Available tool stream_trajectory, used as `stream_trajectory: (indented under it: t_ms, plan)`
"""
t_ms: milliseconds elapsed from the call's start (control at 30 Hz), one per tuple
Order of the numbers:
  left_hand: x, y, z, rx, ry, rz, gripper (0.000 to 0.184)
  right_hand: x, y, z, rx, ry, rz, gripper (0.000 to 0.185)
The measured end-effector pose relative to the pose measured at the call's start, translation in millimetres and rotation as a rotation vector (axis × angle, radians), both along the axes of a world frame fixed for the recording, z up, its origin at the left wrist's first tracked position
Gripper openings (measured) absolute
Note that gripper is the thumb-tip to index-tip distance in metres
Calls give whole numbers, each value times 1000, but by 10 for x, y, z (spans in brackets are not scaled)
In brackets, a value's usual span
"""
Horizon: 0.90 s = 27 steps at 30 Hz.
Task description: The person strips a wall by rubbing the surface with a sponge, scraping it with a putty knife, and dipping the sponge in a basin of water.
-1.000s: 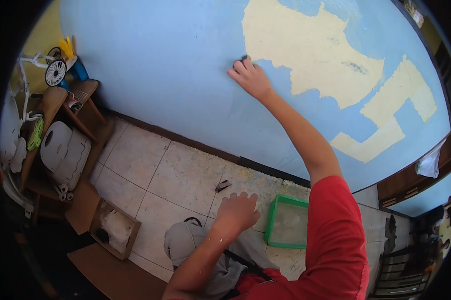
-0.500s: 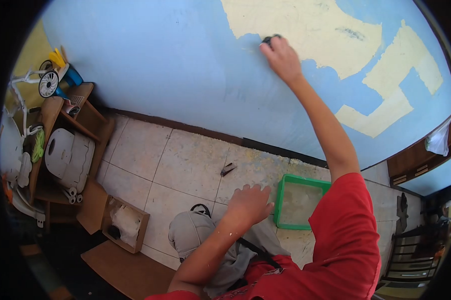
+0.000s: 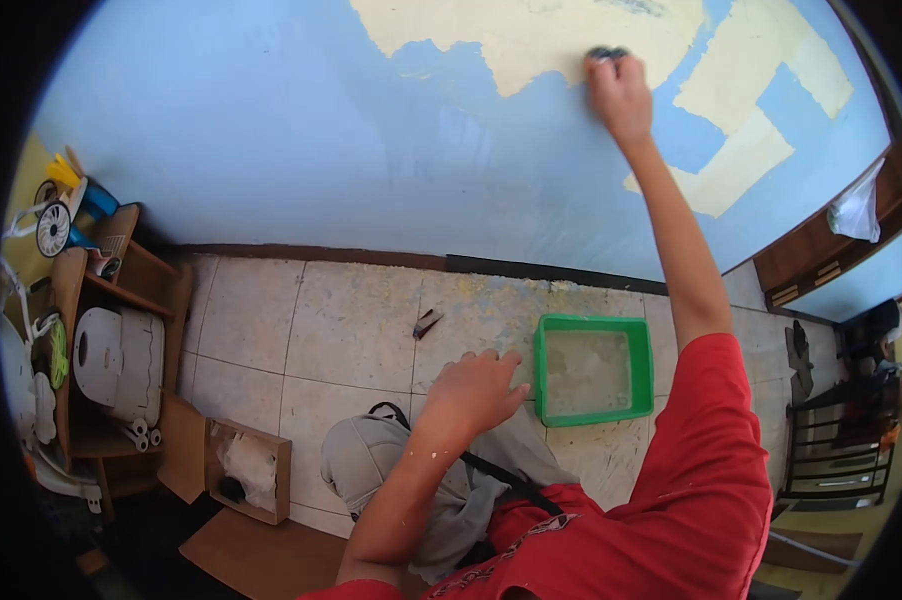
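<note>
My right hand [image 3: 621,100] is raised to the wall, its fingers closed around a small dark object [image 3: 607,53] whose kind is mostly hidden by the grip. This object is against the cream patch [image 3: 511,40], near its lower ragged edge, where blue paint [image 3: 271,130] begins. Over my grey-trousered knee [image 3: 356,450] hovers my left hand [image 3: 476,390], empty with its fingers loosely apart. Just right of it, a green basin [image 3: 542,370] of cloudy water stands on the tiles. A small dark hand tool [image 3: 428,323] lies on the floor nearby.
Pale flakes [image 3: 561,287] litter the floor along the dark baseboard [image 3: 511,268]. To the left are a wooden shelf [image 3: 136,265] and an open cardboard box [image 3: 281,480] with plastic inside. A chair [image 3: 836,455] and a hanging plastic bag [image 3: 856,205] are at the right.
My right hand has moved right along the cream patch with the dark object. The view has shifted, bringing the whole basin into sight. My left hand stays over the knee.
</note>
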<state>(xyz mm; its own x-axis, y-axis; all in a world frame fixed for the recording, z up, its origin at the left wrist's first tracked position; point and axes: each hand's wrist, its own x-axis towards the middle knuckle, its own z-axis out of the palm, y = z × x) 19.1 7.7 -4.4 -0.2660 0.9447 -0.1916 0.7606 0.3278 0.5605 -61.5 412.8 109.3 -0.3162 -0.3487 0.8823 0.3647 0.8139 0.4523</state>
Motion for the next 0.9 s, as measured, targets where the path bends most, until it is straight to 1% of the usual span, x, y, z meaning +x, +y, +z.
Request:
stream_trajectory:
  t_ms: [33, 67, 100, 133, 200, 267, 300, 333, 367, 400, 467, 500, 533, 567, 600, 633, 667, 700, 733, 767, 800, 833, 900]
  plan:
    - [-24, -23, 14, 5, 17, 27, 41, 55, 96, 316, -83, 161, -71, 14]
    - [-65, -35, 24, 7, 42, 61, 41, 43, 161, 611, -224, 368, -146, 14]
    - [-90, -25, 26, 6, 49, 55, 41, -55, 101, 756, -202, 487, -155, 15]
    - [-78, -24, 27, -18, 54, 70, 40, -137, -3, 784, -180, 602, -175, 16]
    - [-128, 35, 62, -24, 71, 76, 40, -210, -9, 264, -112, 306, -105, 13]
    - [-85, 87, 64, 34, 19, 77, 39, 5, 32, -401, 106, -109, 21, 12]
    - [-1, 90, 24, 31, 3, 59, 39, 250, 124, -541, 103, -125, 5, 12]
    - [4, 81, -15, 22, 3, 40, 39, 484, 257, -596, -24, -63, -22, 13]
    - [-17, 97, -17, 26, 10, 35, 39, 631, 384, -534, -136, 7, -33, 15]
    - [-60, 87, 8, 35, 32, 44, 39, 735, 415, -317, -260, 66, -135, 15]
    - [-3, 13, -4, -2, -71, 27, 39, 727, 634, 298, -183, 237, -163, 17]
    - [23, -12, -7, -8, -64, 26, 39, 628, 655, 676, -230, 367, -177, 15]
    - [34, -16, -5, 23, -29, 50, 39, 495, 638, 1123, -153, 468, -189, 14]
    - [56, -38, -9, 47, 5, 66, 39, 407, 56, 1482, -365, 485, -117, 9]
    - [61, -70, -21, 44, 21, 54, 39, 265, -76, 1645, -357, 509, -81, 14]
    - [47, -69, -30, 26, 2, 62, 39, 110, -211, 1631, -350, 442, -35, 15]
    - [59, -11, -25, 10, -26, 66, 39, 75, -228, 1523, -339, 365, 4, 17]
    - [94, 36, -1, 13, -25, 51, 39, -191, 380, 1094, -753, 39, -20, 14]
    - [111, 55, 34, 1, -2, 52, 39, -64, -117, 799, -252, 223, 259, 10]
    - [124, 83, 54, -5, 21, 60, 40, -63, 114, 300, 69, 61, 36, 13]
    - [159, 105, 42, -3, 21, 59, 40, 84, 147, -92, 101, -3, 53, 15]
    - [204, 108, 20, -8, 29, 42, 40, 319, 180, -391, -4, -54, 36, 13]
    - [251, 77, 43, -11, 39, 29, 40, 765, 320, -754, -280, -83, 18, 11]
